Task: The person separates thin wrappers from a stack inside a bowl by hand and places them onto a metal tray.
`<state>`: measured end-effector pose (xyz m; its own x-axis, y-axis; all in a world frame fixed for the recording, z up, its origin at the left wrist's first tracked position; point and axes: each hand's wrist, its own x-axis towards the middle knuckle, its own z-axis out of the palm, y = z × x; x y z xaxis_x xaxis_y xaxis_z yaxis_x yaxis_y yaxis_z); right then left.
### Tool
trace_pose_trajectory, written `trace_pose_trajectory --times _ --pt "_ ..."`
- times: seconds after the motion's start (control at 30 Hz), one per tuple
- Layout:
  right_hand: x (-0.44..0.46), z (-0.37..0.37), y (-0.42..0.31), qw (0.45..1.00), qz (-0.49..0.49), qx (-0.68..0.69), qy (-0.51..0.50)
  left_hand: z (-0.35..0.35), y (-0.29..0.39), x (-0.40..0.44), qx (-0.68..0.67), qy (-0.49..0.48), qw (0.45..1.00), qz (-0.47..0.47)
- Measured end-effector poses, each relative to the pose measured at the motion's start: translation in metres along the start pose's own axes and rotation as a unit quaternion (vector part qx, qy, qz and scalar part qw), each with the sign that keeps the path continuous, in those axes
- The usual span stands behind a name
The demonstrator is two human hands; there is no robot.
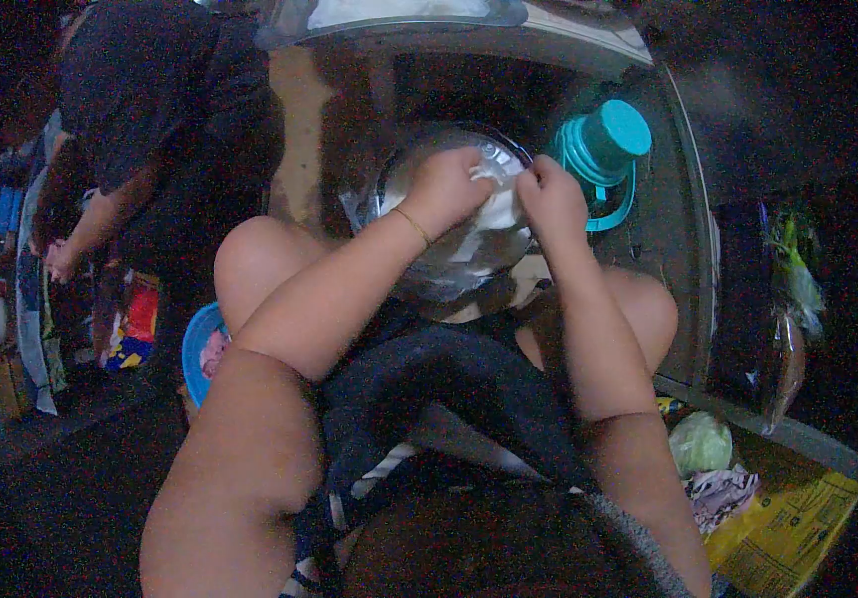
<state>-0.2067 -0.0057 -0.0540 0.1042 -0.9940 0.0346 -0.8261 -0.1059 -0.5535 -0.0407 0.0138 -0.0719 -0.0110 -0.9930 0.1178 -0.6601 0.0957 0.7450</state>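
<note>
Between my knees is a round, shiny bowl (446, 286) holding a soft white mass (497, 221); in this dim light I cannot tell whether it is dough or cloth. My left hand (451, 187) reaches over the bowl with its fingers closed at the white mass. At the bowl's right side my right hand (555, 203) is also closed, thumb and fingers pressed together near the rim. What either hand grips is hidden by the fingers. A turquoise jug with a lid and handle (616, 135) stands just beyond my right hand.
Another person (165, 110) bends over items at the left. A blue basin (200, 349) sits by my left knee. At lower right are a cabbage (701, 445), a patterned cloth (723, 496) and a yellow sheet (798, 523). A tray with white contents (399, 12) is ahead.
</note>
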Motion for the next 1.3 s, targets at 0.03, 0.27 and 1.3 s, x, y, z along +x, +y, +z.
trace_pose_trajectory --times 0.03,0.27,1.3 --pt "0.002 0.003 0.006 1.000 0.002 0.018 0.013 0.002 -0.004 0.001 -0.009 0.011 1.000 0.007" --pt "0.021 0.036 0.043 0.943 0.022 0.322 -0.078 0.002 -0.010 0.004 -0.118 -0.019 0.992 -0.031" --pt "0.023 0.034 0.050 0.904 0.034 0.402 0.138 0.003 -0.042 0.029 -0.179 0.199 0.959 -0.089"
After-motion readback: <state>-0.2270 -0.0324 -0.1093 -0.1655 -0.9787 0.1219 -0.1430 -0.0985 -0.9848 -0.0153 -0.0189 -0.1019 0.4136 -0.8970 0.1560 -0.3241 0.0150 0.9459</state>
